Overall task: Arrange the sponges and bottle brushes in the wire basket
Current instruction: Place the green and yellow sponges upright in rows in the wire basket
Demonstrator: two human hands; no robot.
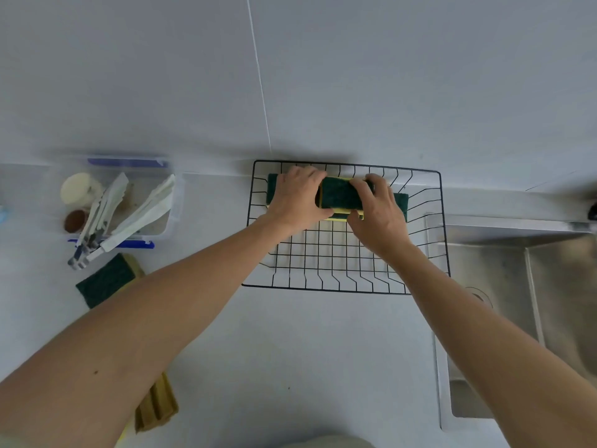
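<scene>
While both hands press, sponges (342, 193) show green.

Wire basket (345, 253) on the worktop (290, 350), against the back wall, just left of the sink (517, 302). Row of sponges (342, 197) inside it along the far side, left hand (297, 202) and right hand (378, 218) resting on them, near side of the basket bare. Well to the left, a tub (171, 218) holding bottle brushes (142, 215). One loose sponge (106, 281) just in front of the tub; another (158, 405) nearer, partly under the left forearm.
</scene>
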